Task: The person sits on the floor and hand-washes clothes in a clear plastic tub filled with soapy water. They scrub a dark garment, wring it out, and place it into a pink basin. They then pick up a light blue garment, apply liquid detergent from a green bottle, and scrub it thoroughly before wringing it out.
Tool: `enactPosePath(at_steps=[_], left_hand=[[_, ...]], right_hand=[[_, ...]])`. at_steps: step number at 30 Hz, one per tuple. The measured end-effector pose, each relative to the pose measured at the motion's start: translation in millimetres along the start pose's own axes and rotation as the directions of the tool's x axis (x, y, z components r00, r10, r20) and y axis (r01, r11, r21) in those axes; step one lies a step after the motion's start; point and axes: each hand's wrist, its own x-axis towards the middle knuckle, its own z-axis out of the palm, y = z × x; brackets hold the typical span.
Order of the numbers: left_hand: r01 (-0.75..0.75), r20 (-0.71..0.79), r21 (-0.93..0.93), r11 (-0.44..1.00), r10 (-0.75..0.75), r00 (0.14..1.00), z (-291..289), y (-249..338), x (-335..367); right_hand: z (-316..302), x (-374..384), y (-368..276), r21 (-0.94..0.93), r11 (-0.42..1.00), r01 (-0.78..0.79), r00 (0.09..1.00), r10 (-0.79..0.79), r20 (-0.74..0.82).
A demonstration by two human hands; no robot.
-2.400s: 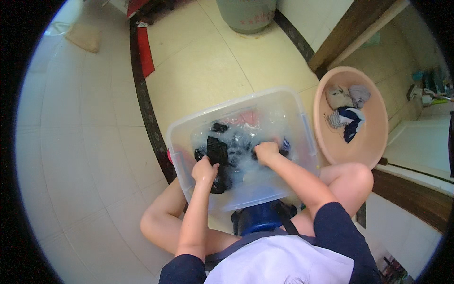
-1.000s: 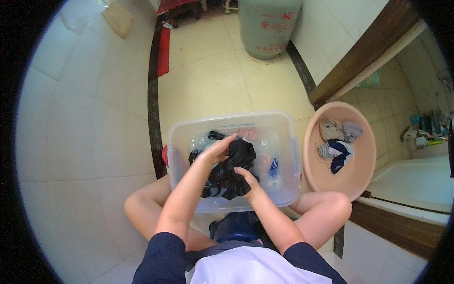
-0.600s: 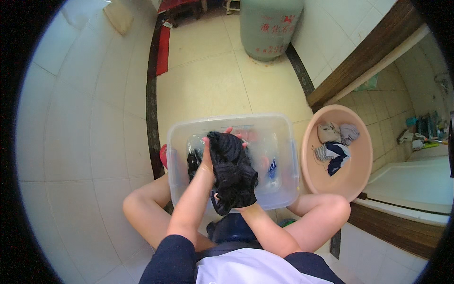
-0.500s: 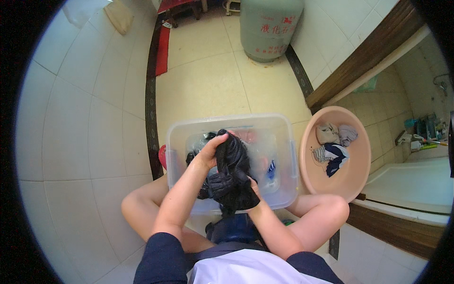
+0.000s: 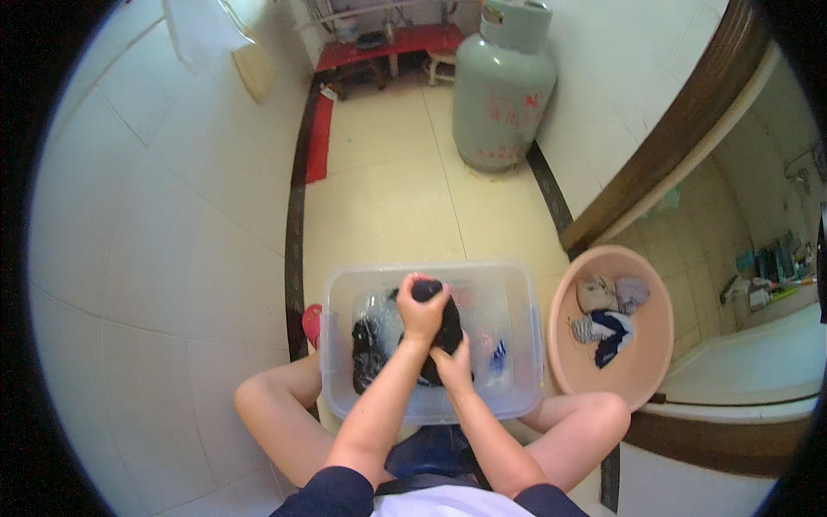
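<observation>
A bunched black wet garment point(image 5: 450, 320) is gripped in both hands above a clear plastic tub point(image 5: 340, 284). My left hand point(image 5: 423, 314) is closed round its upper part, thumb across it. Lower down, my right hand point(image 5: 454, 365) is wrapped on the same cloth. Which garment it is cannot be made out. Inside the tub, more dark wet cloth point(image 5: 369, 355) lies in water on the left. A small blue-and-white striped piece point(image 5: 499, 355) sits in the water on the right.
At right stands a peach basin point(image 5: 642, 366) with several clothes point(image 5: 610, 332) in it, beside a wooden door frame point(image 5: 659, 142). Ahead are a grey-green gas cylinder point(image 5: 500, 103) and a low red bench point(image 5: 431, 41). A pink slipper point(image 5: 312, 326) lies left of the tub.
The black garment hung long between my hands and over the tub's near edge; now it is gathered into a bunch over the tub, hands closer together. The view has tilted upward.
</observation>
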Motion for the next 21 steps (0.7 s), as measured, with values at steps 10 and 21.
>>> enactPosePath(at_steps=[10, 21], left_hand=[[-0.693, 0.339, -0.335, 0.639, 0.768, 0.544, 7.7, 65.9, -58.8], [-0.244, 0.088, 0.035, 0.969, 0.24, 0.967, -57.6, 38.7, -86.6]], right_hand=[[-9.3, -20.7, -17.4, 0.766, 0.138, -0.628, 0.772, -0.014, 0.636], [-36.5, 22.8, -24.5, 0.864, 0.484, -0.139, 0.99, 0.082, 0.113]])
